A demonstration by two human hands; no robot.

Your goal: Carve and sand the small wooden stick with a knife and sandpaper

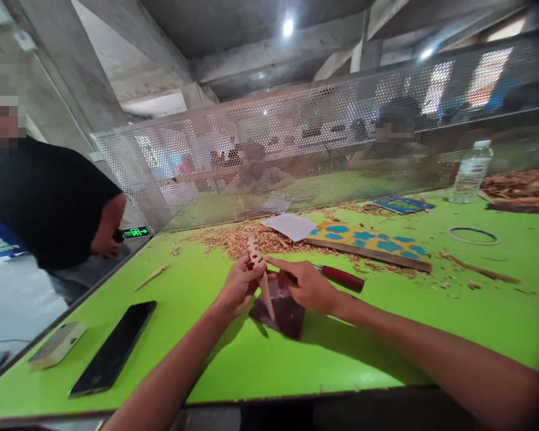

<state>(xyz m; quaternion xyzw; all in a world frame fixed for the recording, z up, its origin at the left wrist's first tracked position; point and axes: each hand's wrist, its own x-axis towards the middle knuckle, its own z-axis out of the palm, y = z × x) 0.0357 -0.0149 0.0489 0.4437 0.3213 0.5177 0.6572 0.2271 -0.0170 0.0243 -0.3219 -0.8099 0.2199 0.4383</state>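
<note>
Over a dark sheet [291,316] on the worktop [251,371], the left hand [238,286] is gripping a carved wooden stick [265,294] while the half-curled right hand [312,288], its grip unclear, is extending an index finger [279,264] to it, shavings [224,238] lying beyond.

The carved wooden piece [265,291], pale and unpainted, has square-edged openings cut through its upper section and a smooth, slender lower section tapering to a point. You hold it at a slant in your left hand [240,285], openings away from you and tip towards you, with your right hand [308,286] at its side, above a dark brown sheet [290,314].
</note>
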